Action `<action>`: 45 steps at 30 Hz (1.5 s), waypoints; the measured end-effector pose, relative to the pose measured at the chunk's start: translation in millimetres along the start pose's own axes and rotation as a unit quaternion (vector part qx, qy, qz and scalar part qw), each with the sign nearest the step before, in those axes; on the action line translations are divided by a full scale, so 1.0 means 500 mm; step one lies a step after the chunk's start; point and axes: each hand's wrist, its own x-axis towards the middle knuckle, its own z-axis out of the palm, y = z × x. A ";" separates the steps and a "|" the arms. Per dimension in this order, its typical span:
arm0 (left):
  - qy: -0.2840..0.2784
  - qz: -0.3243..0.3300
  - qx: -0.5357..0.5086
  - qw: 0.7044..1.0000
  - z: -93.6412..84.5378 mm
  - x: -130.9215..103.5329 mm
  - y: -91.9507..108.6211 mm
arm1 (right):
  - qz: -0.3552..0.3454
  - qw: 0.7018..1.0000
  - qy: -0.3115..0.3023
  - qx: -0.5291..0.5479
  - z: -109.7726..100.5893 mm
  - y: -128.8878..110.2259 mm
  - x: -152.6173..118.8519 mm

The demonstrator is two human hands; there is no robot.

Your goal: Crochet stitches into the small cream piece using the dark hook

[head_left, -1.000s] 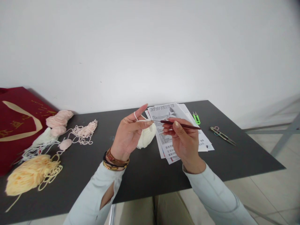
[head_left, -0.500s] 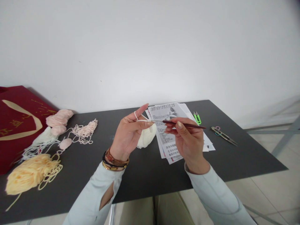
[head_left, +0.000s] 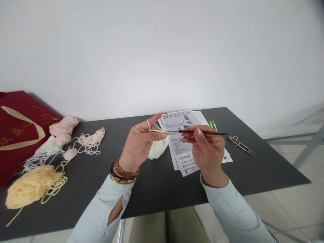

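My left hand (head_left: 138,145) pinches white yarn (head_left: 158,131) between thumb and fingers, and a strand loops round its raised index finger. In my right hand (head_left: 207,148) is a crochet hook (head_left: 202,132) with a dark red-brown handle, gripped between thumb and fingers. The hook's thin metal shaft points left to the yarn at my left fingertips; its very tip is too small to make out. Behind my left hand a ball of cream-white yarn (head_left: 159,148) rests on the dark table (head_left: 152,192), partly hidden by the fingers.
Printed sheets (head_left: 177,148) lie beyond my hands. Right of them are green-handled thread snips (head_left: 213,125) and scissors (head_left: 242,146). On the left are pink yarn (head_left: 64,128), loose pink strands (head_left: 90,141), yellow yarn (head_left: 30,187) and a red bag (head_left: 22,135). A wall stands behind.
My right hand and the crochet hook have shifted slightly right, away from my left hand, and the handle lies more level. My left hand stays nearly in place on the yarn.
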 end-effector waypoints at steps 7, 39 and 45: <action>-0.014 -0.005 0.017 1.000 -0.004 0.001 0.001 | -0.027 0.999 -0.007 -0.025 -0.008 0.003 -0.003; -0.024 0.011 -0.006 1.000 0.005 0.000 -0.012 | 0.041 0.998 0.037 0.007 0.004 0.001 0.007; -0.021 0.033 0.084 0.996 0.000 -0.005 -0.010 | 0.086 0.995 0.042 0.021 0.012 0.005 0.013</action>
